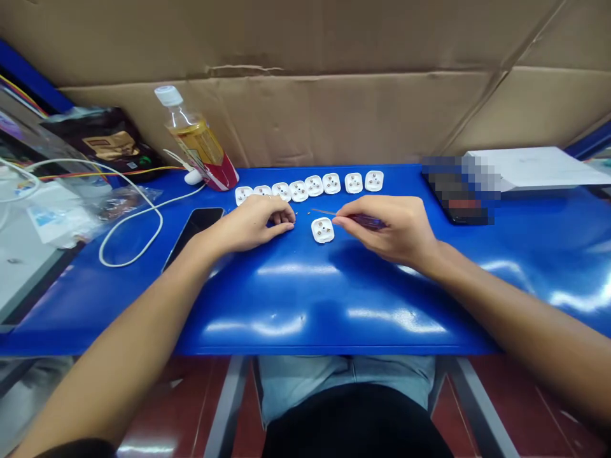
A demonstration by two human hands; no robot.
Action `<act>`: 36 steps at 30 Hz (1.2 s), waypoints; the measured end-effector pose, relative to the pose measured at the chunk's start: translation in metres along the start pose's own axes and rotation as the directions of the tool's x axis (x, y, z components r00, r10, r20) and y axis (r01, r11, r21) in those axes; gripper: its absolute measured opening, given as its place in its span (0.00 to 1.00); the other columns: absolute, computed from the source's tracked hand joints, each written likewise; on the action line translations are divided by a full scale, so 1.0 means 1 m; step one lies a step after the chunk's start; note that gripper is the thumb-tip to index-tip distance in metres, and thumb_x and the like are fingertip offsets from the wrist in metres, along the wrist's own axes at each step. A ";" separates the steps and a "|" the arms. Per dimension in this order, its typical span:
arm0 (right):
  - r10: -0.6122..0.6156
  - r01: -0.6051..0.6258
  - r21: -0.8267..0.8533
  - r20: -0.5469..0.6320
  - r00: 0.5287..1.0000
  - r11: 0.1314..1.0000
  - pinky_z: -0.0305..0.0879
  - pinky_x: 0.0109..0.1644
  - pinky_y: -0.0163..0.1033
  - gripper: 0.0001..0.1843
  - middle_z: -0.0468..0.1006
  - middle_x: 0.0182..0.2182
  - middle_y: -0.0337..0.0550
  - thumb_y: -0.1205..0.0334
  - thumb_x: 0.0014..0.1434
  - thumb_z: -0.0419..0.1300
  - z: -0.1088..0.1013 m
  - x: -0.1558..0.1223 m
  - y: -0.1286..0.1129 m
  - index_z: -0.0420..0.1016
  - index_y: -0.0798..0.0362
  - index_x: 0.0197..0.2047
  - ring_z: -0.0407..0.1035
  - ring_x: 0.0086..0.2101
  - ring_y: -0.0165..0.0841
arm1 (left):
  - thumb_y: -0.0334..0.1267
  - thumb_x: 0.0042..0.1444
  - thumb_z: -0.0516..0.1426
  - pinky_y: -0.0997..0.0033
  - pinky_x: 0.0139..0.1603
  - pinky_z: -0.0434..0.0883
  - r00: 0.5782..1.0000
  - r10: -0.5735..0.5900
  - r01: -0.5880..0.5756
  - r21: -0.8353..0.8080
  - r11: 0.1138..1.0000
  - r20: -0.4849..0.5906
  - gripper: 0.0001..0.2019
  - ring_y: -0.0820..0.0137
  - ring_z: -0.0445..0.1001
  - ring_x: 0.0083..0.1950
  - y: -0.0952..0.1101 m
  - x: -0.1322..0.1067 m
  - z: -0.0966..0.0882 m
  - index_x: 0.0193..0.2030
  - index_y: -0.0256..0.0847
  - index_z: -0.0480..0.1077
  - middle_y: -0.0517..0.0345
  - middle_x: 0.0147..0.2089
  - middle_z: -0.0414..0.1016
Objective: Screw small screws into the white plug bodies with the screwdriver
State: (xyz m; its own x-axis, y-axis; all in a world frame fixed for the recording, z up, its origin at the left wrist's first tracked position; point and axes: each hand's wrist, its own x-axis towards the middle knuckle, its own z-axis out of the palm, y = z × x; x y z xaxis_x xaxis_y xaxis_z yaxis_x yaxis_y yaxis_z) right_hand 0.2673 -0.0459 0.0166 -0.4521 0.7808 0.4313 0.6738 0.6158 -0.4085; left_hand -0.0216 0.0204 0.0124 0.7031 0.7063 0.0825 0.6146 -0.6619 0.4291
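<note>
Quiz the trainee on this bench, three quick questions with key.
1. What does the right hand hold? A) tweezers, B) a small screwdriver, C) a phone.
2. How many white plug pieces stand in the row along the far edge of the blue bench?
3. True or false: the loose white plug piece lies between the left hand and the right hand.

Key: 1 B; 2 eight; 3 true.
</note>
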 end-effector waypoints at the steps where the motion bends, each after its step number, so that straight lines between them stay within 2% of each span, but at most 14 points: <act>1: -0.059 0.059 0.017 -0.030 0.998 0.998 0.71 0.44 0.44 0.14 0.86 0.38 0.42 0.49 0.73 0.58 0.002 -0.001 -0.002 0.82 0.44 0.43 0.78 0.36 0.39 | 0.42 0.64 0.59 0.68 0.41 0.72 1.000 0.004 -0.003 -0.006 1.000 0.019 0.11 0.65 0.79 0.40 0.000 0.000 -0.002 0.45 0.40 0.80 0.53 0.41 0.83; 2: -0.150 0.153 0.043 -0.081 0.985 0.987 0.70 0.42 0.42 0.12 0.85 0.37 0.42 0.53 0.72 0.59 0.005 -0.002 -0.004 0.81 0.47 0.43 0.77 0.35 0.37 | 0.42 0.64 0.59 0.69 0.41 0.72 0.999 0.005 -0.005 -0.010 1.000 0.039 0.11 0.65 0.79 0.40 0.001 -0.001 -0.003 0.45 0.40 0.80 0.53 0.42 0.84; 4: -0.306 0.306 0.079 -0.013 0.952 0.949 0.70 0.41 0.40 0.09 0.84 0.37 0.44 0.59 0.73 0.58 0.010 -0.003 -0.007 0.79 0.51 0.47 0.76 0.36 0.36 | 0.42 0.64 0.60 0.70 0.42 0.72 0.997 0.003 -0.001 -0.024 1.000 0.072 0.11 0.65 0.80 0.41 0.002 -0.002 -0.005 0.46 0.40 0.81 0.53 0.43 0.84; 7: -0.388 0.387 0.031 0.114 0.915 0.922 0.71 0.42 0.39 0.10 0.83 0.42 0.48 0.61 0.75 0.55 0.016 -0.002 -0.010 0.77 0.54 0.50 0.75 0.38 0.36 | 0.40 0.63 0.60 0.72 0.40 0.72 0.995 0.003 0.002 -0.054 0.999 0.098 0.10 0.66 0.80 0.40 0.003 -0.002 -0.006 0.45 0.40 0.82 0.54 0.41 0.85; 13: -0.335 0.367 -0.159 0.195 0.922 0.916 0.67 0.40 0.40 0.13 0.80 0.39 0.49 0.62 0.76 0.52 0.020 -0.001 -0.012 0.78 0.56 0.49 0.72 0.37 0.37 | 0.43 0.64 0.61 0.72 0.37 0.69 0.998 0.005 -0.002 -0.044 0.999 0.061 0.10 0.68 0.77 0.36 0.002 -0.002 -0.005 0.43 0.40 0.82 0.55 0.37 0.83; 18: -0.260 0.324 -0.256 0.254 0.932 0.911 0.61 0.37 0.40 0.15 0.78 0.38 0.48 0.60 0.77 0.49 0.021 -0.001 -0.015 0.77 0.55 0.48 0.69 0.35 0.37 | 0.43 0.64 0.62 0.71 0.38 0.70 1.000 0.010 -0.009 -0.033 0.999 0.030 0.11 0.67 0.78 0.37 -0.001 -0.002 -0.003 0.45 0.40 0.82 0.54 0.38 0.83; 27: -0.205 0.293 -0.298 0.293 0.934 0.908 0.58 0.37 0.41 0.16 0.79 0.38 0.49 0.61 0.77 0.48 0.022 0.000 -0.025 0.76 0.55 0.44 0.69 0.35 0.37 | 0.44 0.64 0.62 0.71 0.37 0.69 1.000 0.011 -0.010 -0.041 0.999 0.029 0.10 0.68 0.77 0.36 -0.001 -0.002 -0.002 0.44 0.41 0.82 0.56 0.38 0.83; 32: -0.259 0.313 -0.271 0.218 0.941 0.910 0.60 0.37 0.41 0.18 0.78 0.37 0.48 0.60 0.77 0.47 0.019 -0.001 -0.021 0.77 0.55 0.46 0.69 0.34 0.37 | 0.46 0.63 0.64 0.71 0.37 0.70 1.000 0.011 -0.011 -0.037 0.999 0.011 0.12 0.68 0.78 0.36 0.000 -0.002 -0.004 0.45 0.40 0.82 0.54 0.39 0.84; 36: -0.302 0.308 -0.147 0.065 0.951 0.940 0.65 0.38 0.40 0.14 0.78 0.36 0.47 0.61 0.77 0.51 0.016 -0.002 -0.018 0.77 0.55 0.49 0.71 0.34 0.36 | 0.49 0.61 0.66 0.71 0.37 0.71 0.999 0.007 -0.010 -0.060 0.998 -0.047 0.16 0.69 0.78 0.36 0.006 -0.003 -0.006 0.48 0.40 0.82 0.55 0.41 0.84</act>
State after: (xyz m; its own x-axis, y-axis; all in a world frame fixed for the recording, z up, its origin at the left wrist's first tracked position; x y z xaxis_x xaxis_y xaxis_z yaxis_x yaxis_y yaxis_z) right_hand 0.2466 -0.0565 0.0101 -0.6711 0.5637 0.4816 0.5798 0.8038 -0.1329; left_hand -0.0222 0.0159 0.0199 0.6899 0.7126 0.1278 0.5848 -0.6526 0.4818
